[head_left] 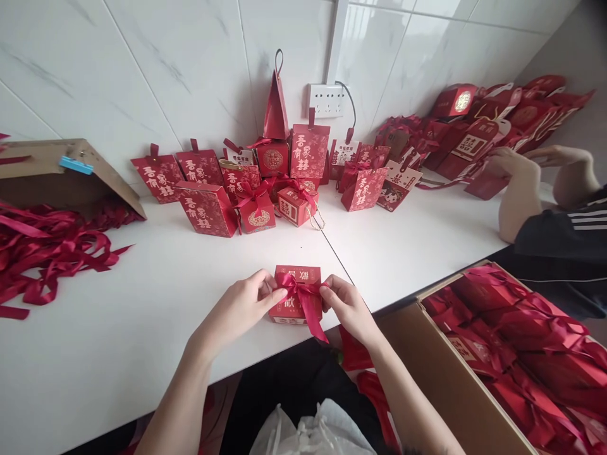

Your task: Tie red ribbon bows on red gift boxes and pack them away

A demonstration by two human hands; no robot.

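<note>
The small box (290, 306) is showing smooth printed card, and the ribbon bow (300, 289) over it is gleaming like satin. The heaped ribbons (52, 246) are catching light with a similar silky gloss. The tabletop (142, 303) is looking smooth and softly matt; the wall tiles (190, 57) are shining glossily. The right-hand carton (408, 354) is showing dull cardboard, the blue clip (76, 165) smooth plastic.

At the back, can see a white tiled wall (199, 76) with grey veins, with a narrow vertical strip (336, 38) running down to a socket panel (327, 109), and a dark cable (353, 104) curving beside it. On the left, can notice a blue clip (76, 165) fixed on the edge of a cardboard box (114, 167). On the far right, can also see a dark sleeve (588, 218) with white stripes, belonging to a co-worker.
</note>
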